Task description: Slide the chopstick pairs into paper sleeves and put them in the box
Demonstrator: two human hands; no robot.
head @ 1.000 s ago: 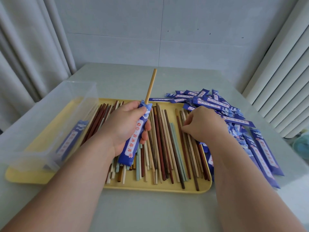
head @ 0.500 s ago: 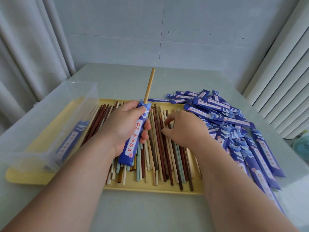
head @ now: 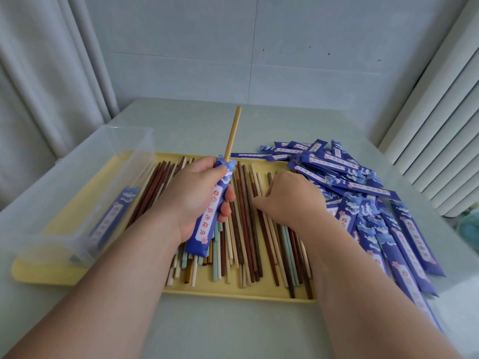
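Leftward across the yellow tray (head: pixel 51 270) has come the right hand (head: pixel 290 200), fingers curled on the loose wooden chopsticks (head: pixel 248 229), lengthwise and just right of the left hand (head: pixel 197 198), which grips the blue paper sleeve (head: pixel 210 216) holding one tan chopstick (head: pixel 232 133).

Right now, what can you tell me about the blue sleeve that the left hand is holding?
The blue paper sleeve is long, narrow and flat, printed with white waves, red characters and a pink flower. The left hand grips it tilted above the yellow tray. One tan chopstick sticks out of its open top.
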